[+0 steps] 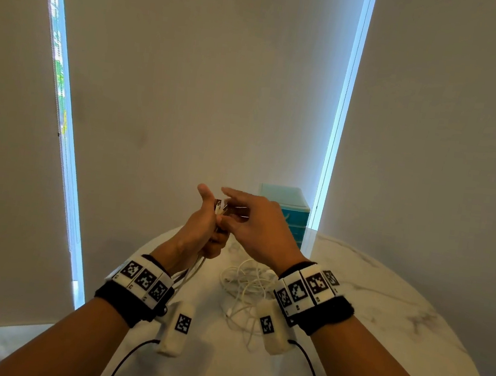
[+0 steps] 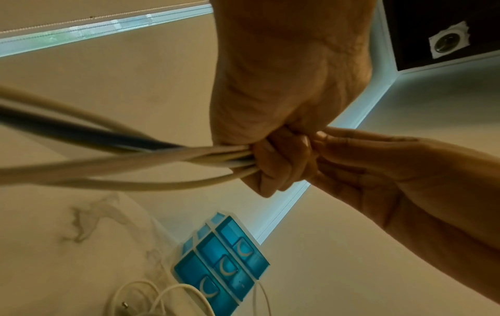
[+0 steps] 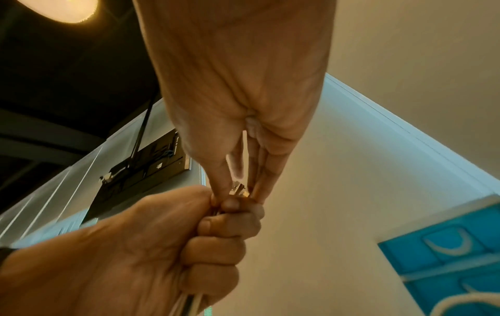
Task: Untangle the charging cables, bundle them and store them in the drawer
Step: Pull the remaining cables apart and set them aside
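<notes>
The left hand (image 1: 200, 232) is fisted round a gathered bunch of white and dark charging cables (image 2: 129, 158), held up above the round white marble table (image 1: 381, 313). The right hand (image 1: 262, 230) meets it from three o'clock, thumb and fingertips (image 3: 222, 181) pinching the metal plug ends (image 3: 238, 191) that stick out of the top of the fist.

To do this step well, I judge the left grip should stay firm while the right evens up the plugs, so the strands lie parallel before any tie goes on. Slack trailing at six o'clock could snag the loose coil of thin white cable (image 1: 247, 284) lying on the table.

The head view alone shows that coil between both wrists, and the blue translucent plastic drawer unit (image 1: 293, 215) at one o'clock behind the hands. The left wrist view shows its three drawers (image 2: 220, 267) all closed and the strands entering the fist. Only the right wrist view shows the pinch on the plugs.
</notes>
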A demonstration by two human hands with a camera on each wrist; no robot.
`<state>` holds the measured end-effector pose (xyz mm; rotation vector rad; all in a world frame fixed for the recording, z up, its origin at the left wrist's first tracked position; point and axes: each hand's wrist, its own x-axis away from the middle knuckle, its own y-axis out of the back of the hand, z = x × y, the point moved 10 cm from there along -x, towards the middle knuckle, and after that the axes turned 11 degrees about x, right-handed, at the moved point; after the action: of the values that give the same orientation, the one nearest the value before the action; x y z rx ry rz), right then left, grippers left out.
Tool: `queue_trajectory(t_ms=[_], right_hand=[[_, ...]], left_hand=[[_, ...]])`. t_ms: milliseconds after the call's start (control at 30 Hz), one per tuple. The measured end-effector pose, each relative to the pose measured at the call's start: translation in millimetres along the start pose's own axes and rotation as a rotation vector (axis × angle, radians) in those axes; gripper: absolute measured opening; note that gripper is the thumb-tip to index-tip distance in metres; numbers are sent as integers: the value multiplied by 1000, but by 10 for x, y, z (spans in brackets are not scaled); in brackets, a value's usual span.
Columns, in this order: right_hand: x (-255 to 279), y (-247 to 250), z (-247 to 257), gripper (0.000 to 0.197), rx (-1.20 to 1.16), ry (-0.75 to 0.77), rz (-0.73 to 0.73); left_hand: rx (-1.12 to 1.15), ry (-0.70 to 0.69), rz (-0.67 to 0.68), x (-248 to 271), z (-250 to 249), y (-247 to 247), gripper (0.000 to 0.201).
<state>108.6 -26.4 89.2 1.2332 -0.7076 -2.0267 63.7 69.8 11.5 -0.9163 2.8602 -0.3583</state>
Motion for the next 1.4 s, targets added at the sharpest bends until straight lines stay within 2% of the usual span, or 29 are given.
queue_trajectory(t_ms=[167, 300, 433, 533, 600, 700, 800, 867, 933, 967, 1033, 1133, 1200, 1233, 1300, 1400], right_hand=[[14, -8, 117, 34, 98, 74, 3], [-41, -26, 100, 31, 144, 109, 7], [-3, -26, 48, 40, 100, 104, -18], [-1, -7, 13, 31, 132, 106, 32], [-5, 34, -117, 34, 127, 65, 114], [92, 105, -547, 40, 88, -98, 290], [390, -10, -835, 39, 208, -137, 622], [686, -203, -941, 46, 271, -170, 849], [914, -426, -996, 47, 232, -238, 969], [943, -515, -1039, 41, 210, -254, 955], [820, -503, -1182, 27, 169, -274, 773], [612, -122, -1588, 15, -69, -412, 267], [648, 133, -1924, 15, -264, -506, -99], [704, 180, -2063, 16, -338, -538, -227], [814, 145, -2251, 18, -455, -589, -364], [944, 31, -2453, 20, -636, -661, -456]], left_hand=[[20, 17, -35, -54, 51, 124, 78], [-19, 57, -73, -70, 88, 175, 71], [-76, 4, -56, -58, 0, 113, 64], [-74, -21, -69, -78, 7, 132, 60], [-75, -10, -76, -100, 65, 179, 63], [-50, 45, -35, -164, 170, 243, 76], [-8, 134, 54, -194, 240, 219, 88], [-78, 171, 109, -182, 265, 132, 89], [-203, 166, 134, -152, 310, 31, 81], [-265, 137, 121, -154, 332, 4, 75], [-337, 45, 90, -205, 372, -13, 64], [-314, -16, 90, -294, 494, 4, 58], [-276, -30, 48, -373, 548, 61, 52], [-266, -33, 14, -412, 571, 87, 48], [-276, -32, -44, -505, 639, 110, 43], [-388, 3, -80, -641, 787, 112, 45]])
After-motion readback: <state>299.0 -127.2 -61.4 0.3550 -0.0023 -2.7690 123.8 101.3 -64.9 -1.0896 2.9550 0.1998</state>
